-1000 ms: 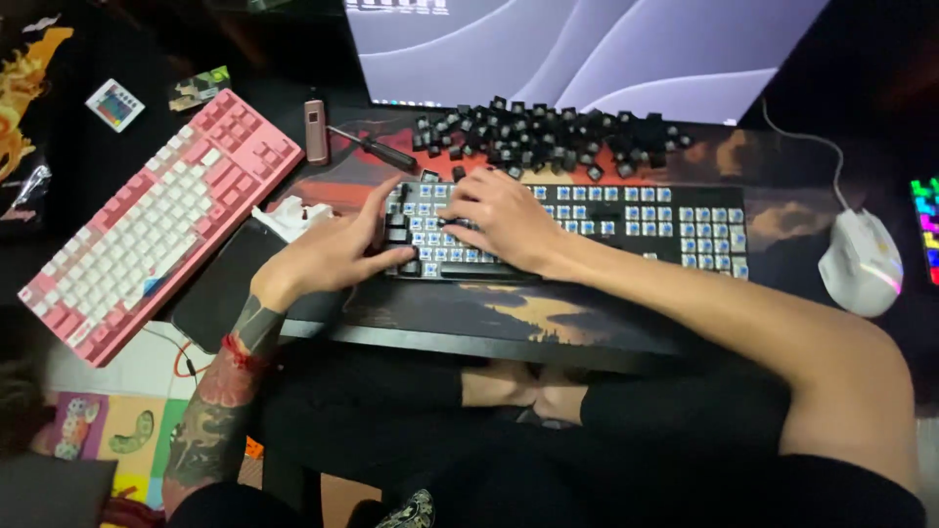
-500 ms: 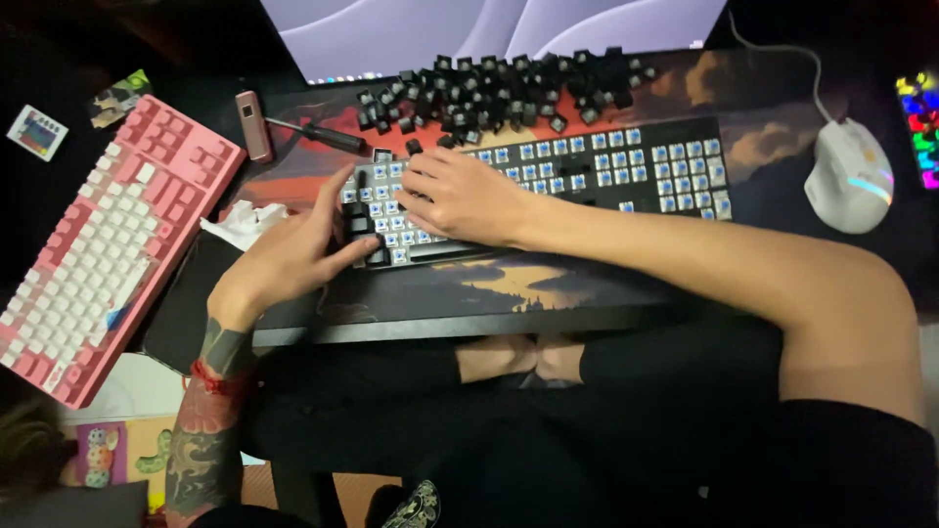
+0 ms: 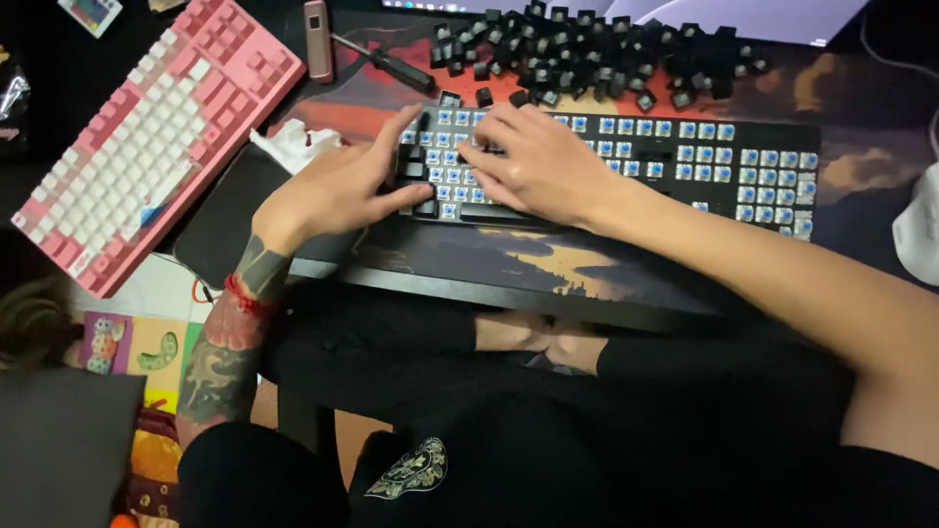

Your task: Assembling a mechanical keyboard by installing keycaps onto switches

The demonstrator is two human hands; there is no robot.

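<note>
A black keyboard (image 3: pixel 685 147) lies on a desk mat, most of its keycaps off and its blue switches bare. My left hand (image 3: pixel 337 186) spans its left end, index finger at the back edge and thumb at the front, over a few black keycaps still in place. My right hand (image 3: pixel 533 161) rests on the switches just to the right, fingertips pressed down beside the left hand. Whether a keycap lies under those fingertips is hidden. A heap of loose black keycaps (image 3: pixel 587 49) lies behind the keyboard.
A pink and white keyboard (image 3: pixel 147 127) lies slanted at the left. A screwdriver (image 3: pixel 391 68) and a small pinkish device (image 3: pixel 315 27) sit behind the black keyboard. A crumpled tissue (image 3: pixel 293 147) is by my left hand, and a white mouse (image 3: pixel 919 235) is at the right edge.
The view has tilted, so the desk sits higher in the frame and the mouse has slid to the edge. Both hands stay on the keyboard's left part, fingers shifting slightly.
</note>
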